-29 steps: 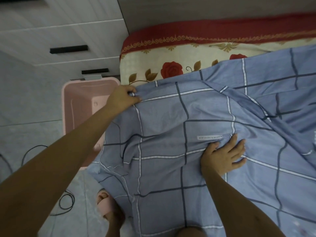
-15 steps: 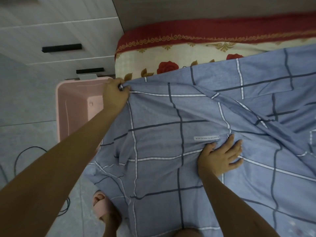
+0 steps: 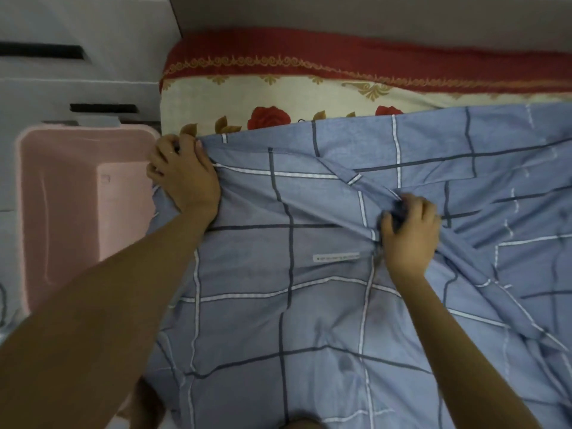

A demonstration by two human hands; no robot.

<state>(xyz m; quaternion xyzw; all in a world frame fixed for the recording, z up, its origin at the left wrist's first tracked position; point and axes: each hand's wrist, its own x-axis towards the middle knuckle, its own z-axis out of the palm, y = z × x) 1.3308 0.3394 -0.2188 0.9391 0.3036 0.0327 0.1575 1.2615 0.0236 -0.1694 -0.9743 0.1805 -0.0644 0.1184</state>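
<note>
Fingers [image 3: 165, 154] of my left hand [image 3: 185, 181] are curled tight on the corner of the blue checked sheet [image 3: 278, 320]; my right hand [image 3: 410, 239] is clenched on a bunched fold near its middle. The sheet lies spread over the bed [image 3: 309, 97], its near edge hanging toward the floor. Risk: an uneven pull between the two grips would skew the corner and set diagonal creases. If the left grip slips, the corner could drop into the pink tub [image 3: 77, 212] just beside the bed.
</note>
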